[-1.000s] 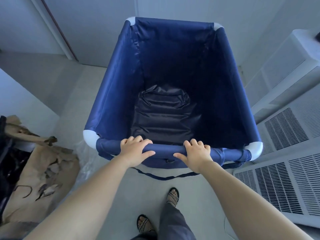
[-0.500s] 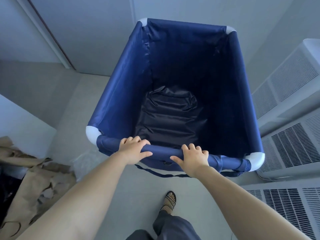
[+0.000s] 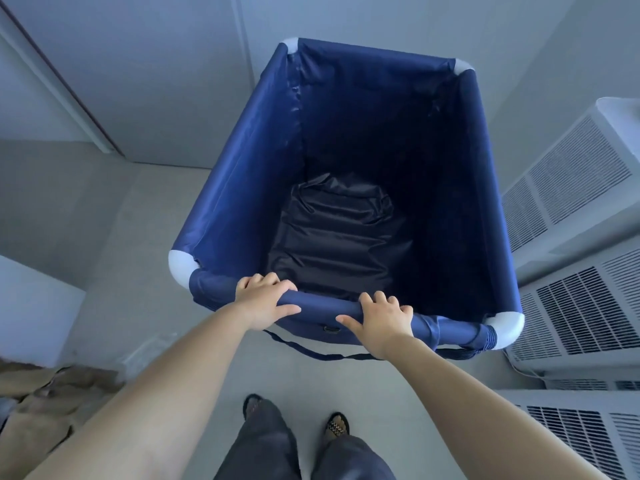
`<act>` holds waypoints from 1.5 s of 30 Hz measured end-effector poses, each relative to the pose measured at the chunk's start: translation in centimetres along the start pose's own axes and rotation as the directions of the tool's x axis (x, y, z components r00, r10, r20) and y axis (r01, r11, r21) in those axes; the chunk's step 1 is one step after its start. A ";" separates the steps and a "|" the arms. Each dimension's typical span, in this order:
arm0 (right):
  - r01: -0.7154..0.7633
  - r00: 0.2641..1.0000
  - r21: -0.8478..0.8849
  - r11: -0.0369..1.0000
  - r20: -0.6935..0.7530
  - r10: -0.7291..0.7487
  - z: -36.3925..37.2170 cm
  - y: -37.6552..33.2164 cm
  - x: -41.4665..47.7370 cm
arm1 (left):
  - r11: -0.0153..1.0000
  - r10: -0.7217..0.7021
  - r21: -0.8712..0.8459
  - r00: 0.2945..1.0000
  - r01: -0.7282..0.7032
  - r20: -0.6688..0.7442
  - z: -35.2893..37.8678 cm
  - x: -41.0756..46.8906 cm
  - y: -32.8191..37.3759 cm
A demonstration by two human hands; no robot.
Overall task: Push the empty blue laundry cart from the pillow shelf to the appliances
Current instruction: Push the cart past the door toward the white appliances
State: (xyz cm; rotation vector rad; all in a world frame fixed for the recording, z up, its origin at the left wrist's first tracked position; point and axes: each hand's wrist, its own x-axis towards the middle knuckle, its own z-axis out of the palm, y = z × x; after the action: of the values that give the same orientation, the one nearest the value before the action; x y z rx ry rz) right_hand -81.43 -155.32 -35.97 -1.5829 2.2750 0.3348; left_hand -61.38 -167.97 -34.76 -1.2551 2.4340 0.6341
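The blue laundry cart [image 3: 242, 174] fills the middle of the head view, a deep fabric bin with white corner caps and only crumpled dark lining at its bottom. My left hand [image 3: 261, 299] grips the near top rail left of centre, thumb under the bar. My right hand [image 3: 381, 320] grips the same rail a little to the right. Both arms stretch forward from the bottom of the frame. White appliances [image 3: 581, 299] with louvred vents stand stacked along the cart's right side, close to its right wall.
A pale wall and door panel [image 3: 156, 64] rise just beyond the cart's far end. Brown crumpled paper [image 3: 41, 410] lies on the floor at the lower left beside a white block [image 3: 34, 313]. My feet in sandals [image 3: 332, 427] stand behind the cart on grey floor.
The cart has rolled forward and slightly right, closer to the far wall. The paper pile has slid back out of view on the left. Both hands keep their grip on the rail.
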 end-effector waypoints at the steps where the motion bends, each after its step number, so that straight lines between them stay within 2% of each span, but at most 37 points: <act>1: -0.011 1.000 0.000 1.000 0.001 0.011 -0.3 0.0 0.6 | 1.000 0.008 -0.005 1.000 -0.008 0.003 -0.4 0.7 -0.2; 12: -0.146 0.989 -0.021 0.989 -0.016 0.145 -3.4 -0.5 6.4 | 0.990 0.133 0.046 0.988 -0.137 0.079 -5.1 8.2 -1.7; 22: -0.232 0.971 -0.015 0.972 -0.052 0.231 -5.4 -0.7 10.6 | 0.962 0.248 0.101 0.966 -0.254 0.071 -8.3 13.6 -2.7; 36: -0.275 0.961 0.059 0.960 -0.027 0.277 -8.8 1.3 18.7 | 0.931 0.297 0.198 0.952 -0.306 0.072 -13.1 23.1 -2.4; 45: -0.307 0.950 0.093 0.947 -0.024 0.311 -12.2 3.8 25.5 | 0.925 0.308 0.196 0.945 -0.326 0.113 -17.7 31.2 -0.8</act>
State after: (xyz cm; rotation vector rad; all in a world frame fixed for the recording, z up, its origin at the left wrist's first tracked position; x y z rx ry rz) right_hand -94.84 -180.46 -35.39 -1.1976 2.5323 0.2791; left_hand -79.60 -198.84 -34.87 -0.7444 2.5784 0.4773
